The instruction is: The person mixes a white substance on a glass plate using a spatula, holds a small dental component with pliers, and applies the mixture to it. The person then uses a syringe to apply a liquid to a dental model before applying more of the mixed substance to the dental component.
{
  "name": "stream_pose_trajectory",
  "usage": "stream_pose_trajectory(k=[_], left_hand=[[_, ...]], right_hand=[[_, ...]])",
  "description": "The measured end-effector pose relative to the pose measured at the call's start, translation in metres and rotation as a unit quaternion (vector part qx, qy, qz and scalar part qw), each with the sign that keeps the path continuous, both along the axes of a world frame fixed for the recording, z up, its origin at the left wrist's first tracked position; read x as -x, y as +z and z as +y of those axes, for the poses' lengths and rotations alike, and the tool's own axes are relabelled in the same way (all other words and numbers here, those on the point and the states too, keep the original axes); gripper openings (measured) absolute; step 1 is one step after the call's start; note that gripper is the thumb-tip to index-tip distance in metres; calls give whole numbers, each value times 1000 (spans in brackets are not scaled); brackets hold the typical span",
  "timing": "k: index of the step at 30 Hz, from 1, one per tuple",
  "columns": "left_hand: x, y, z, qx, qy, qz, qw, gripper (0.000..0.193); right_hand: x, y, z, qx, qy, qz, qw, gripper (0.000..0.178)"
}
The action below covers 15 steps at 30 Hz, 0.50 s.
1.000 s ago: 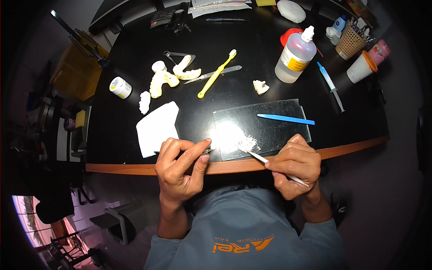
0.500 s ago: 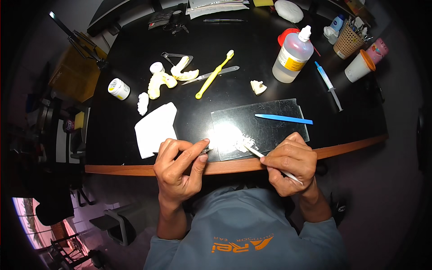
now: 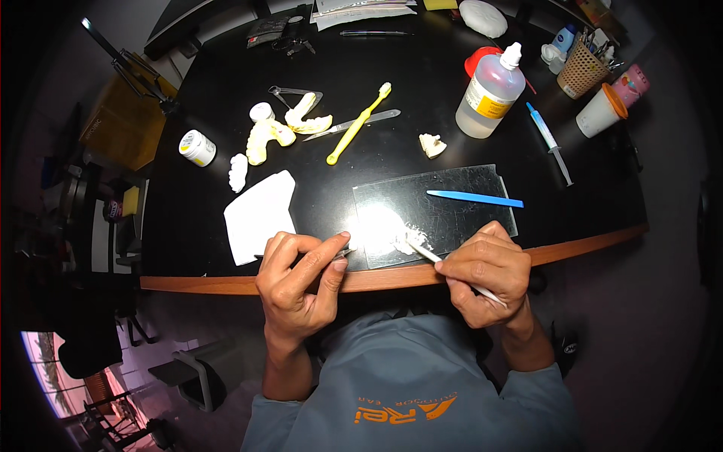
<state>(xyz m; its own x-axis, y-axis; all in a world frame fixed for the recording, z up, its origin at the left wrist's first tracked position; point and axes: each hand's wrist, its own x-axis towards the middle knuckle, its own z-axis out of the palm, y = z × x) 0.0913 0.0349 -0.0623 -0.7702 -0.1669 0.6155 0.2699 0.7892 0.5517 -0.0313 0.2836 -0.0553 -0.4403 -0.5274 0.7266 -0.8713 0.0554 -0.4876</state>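
1 wht stick [image 3: 427,255] farther into pwdr [image 3: 415,236]

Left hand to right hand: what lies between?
Head view: the near part of the glass plate, bearing white crumbly material. The right hand holds a white stick, its tip at the material; a thin tool juts from the left hand.

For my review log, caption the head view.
Right hand holds white stick at white material on glass slab; left hand pinches slim tool.

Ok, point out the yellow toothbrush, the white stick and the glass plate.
Yellow toothbrush [image 3: 358,125], head view: middle of the handle.
White stick [image 3: 425,252], head view: shaft near its tip.
Glass plate [image 3: 453,218], head view: bare upper surface.
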Motion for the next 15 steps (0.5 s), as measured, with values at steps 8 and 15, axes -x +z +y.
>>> stream_pose_trajectory(k=[8, 15], left_hand=[[1, 0, 1, -7, 14, 4, 1000, 25], [0, 0, -1, 4, 1, -6, 1000, 22]], right_hand=[[0, 3, 1, -10, 27, -8, 1000, 22], [1, -1, 0, -12, 52, -19, 998, 21]])
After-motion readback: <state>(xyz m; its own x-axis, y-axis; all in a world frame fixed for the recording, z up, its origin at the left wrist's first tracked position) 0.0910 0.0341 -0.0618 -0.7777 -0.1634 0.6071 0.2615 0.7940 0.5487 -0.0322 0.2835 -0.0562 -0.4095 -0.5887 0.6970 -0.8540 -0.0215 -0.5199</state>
